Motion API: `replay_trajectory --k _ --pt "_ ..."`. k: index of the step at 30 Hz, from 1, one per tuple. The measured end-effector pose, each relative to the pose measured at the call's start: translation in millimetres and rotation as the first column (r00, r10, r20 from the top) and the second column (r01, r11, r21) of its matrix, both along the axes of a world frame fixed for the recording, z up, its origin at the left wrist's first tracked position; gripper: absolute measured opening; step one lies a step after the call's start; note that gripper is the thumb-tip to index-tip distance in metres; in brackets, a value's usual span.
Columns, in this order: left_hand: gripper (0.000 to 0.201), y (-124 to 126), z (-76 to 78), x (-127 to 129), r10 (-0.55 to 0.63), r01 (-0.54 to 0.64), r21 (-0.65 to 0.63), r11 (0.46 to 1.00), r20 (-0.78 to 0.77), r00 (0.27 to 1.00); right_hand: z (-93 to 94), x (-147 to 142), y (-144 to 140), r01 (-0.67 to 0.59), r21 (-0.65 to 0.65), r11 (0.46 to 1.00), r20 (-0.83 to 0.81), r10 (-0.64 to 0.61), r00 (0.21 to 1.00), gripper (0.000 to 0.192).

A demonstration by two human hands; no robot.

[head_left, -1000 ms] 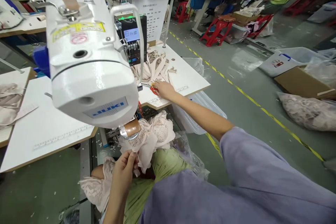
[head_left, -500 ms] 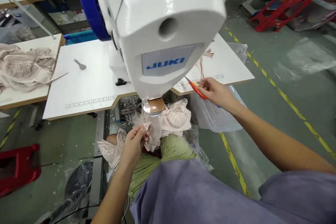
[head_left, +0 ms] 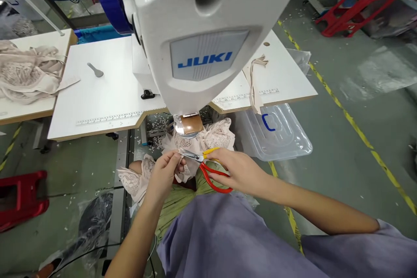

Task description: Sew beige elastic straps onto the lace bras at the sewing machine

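My right hand [head_left: 239,169] grips scissors [head_left: 208,169] with red and yellow handles, fingers through the loops. Their blade tips reach my left hand [head_left: 169,167], which pinches an edge of a pale pink lace bra [head_left: 216,134]. Whether the blades have closed on the fabric is too small to tell. The bra lies over my lap, below the head of a white sewing machine [head_left: 202,58] marked JUKI, and one lace cup [head_left: 133,182] hangs to the left.
Fabric strips [head_left: 256,82] hang over the right tabletop's front edge. Beneath is a clear lidded bin [head_left: 283,139]. A grey spoon-shaped tool [head_left: 95,70] lies on the left tabletop; more lace garments [head_left: 28,74] are piled farther left. Red stools [head_left: 21,200] stand on the floor.
My right hand has brought the scissors from the right table edge down and left to my left hand. My left hand keeps its pinch on the bra. The camera view has shifted slightly.
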State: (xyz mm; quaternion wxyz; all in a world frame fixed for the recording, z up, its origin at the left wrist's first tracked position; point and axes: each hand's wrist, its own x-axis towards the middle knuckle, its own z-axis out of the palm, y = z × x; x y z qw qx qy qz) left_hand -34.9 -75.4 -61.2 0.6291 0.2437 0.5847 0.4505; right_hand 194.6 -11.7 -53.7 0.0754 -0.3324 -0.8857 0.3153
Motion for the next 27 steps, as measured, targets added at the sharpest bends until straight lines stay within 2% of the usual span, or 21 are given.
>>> replay_trajectory --k 6,9,11,13,17,23,27 --pt "0.019 -3.9 -2.2 -3.8 0.011 -0.011 0.002 1.000 -0.069 0.998 1.9 2.5 4.7 -0.002 -0.131 0.991 0.060 0.010 0.998 0.032" --pt "0.016 -4.5 -0.3 -5.9 0.018 -0.018 0.003 1.000 -0.027 0.999 2.9 13.8 3.9 0.090 -0.201 0.975 0.066 -0.078 0.995 0.030" --pt "0.021 -4.3 -0.6 -7.1 0.032 -0.032 0.011 0.999 0.016 0.999 1.4 20.1 1.1 0.160 -0.231 0.960 0.053 -0.152 0.987 0.030" --pt "0.029 -3.8 -2.4 -7.7 0.054 -0.055 0.022 0.998 0.047 0.997 -1.2 22.6 -3.2 0.179 -0.252 0.951 0.032 -0.176 0.984 0.034" --pt "0.039 -2.8 -7.2 -7.4 0.096 -0.098 0.035 0.995 0.046 0.994 -5.0 13.1 -9.3 0.120 -0.284 0.951 -0.022 -0.131 0.991 0.040" --pt "0.036 -3.0 -11.0 -6.3 0.101 -0.099 0.040 0.994 -0.065 0.993 -4.3 -12.4 -1.6 0.106 -0.292 0.950 -0.034 -0.121 0.992 0.041" --pt "0.036 -3.1 -7.7 -9.4 0.133 -0.127 0.047 0.991 -0.128 0.983 -5.0 -14.6 2.6 0.109 -0.306 0.946 -0.022 -0.121 0.992 0.041"
